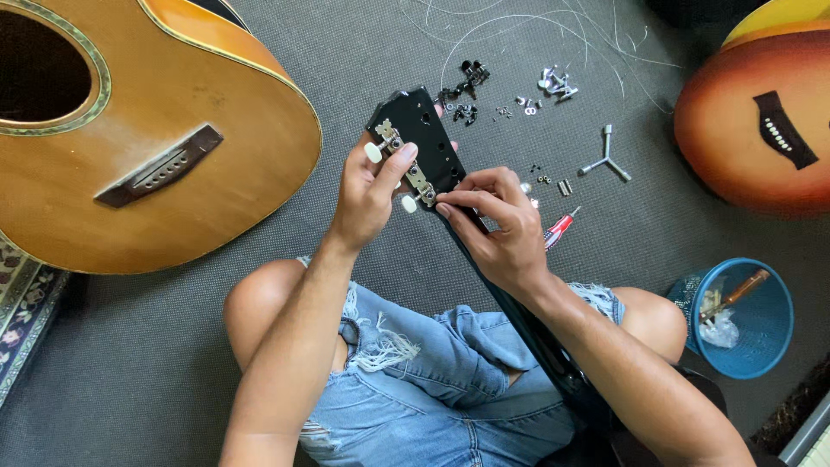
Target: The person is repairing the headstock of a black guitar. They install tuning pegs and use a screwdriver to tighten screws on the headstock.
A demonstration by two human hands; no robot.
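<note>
left hand [367, 195] gripping black headstock [424, 130] at tuner strip [406, 164] | right hand [497, 229] pinching lowest tuner [413, 202] | loose hardware [510, 91] beyond

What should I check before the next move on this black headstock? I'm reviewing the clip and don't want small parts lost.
1. Left hand steadies headstock by the tuner strip: ok.
2. Right hand fingertips at the lower tuner: ok.
3. Strip seated flush: cannot tell.
4. Loose hardware grouped on the grey carpet: ok.
5. Red screwdriver beside the right hand: ok.
6. Old strings clear of hands: ok.
</note>
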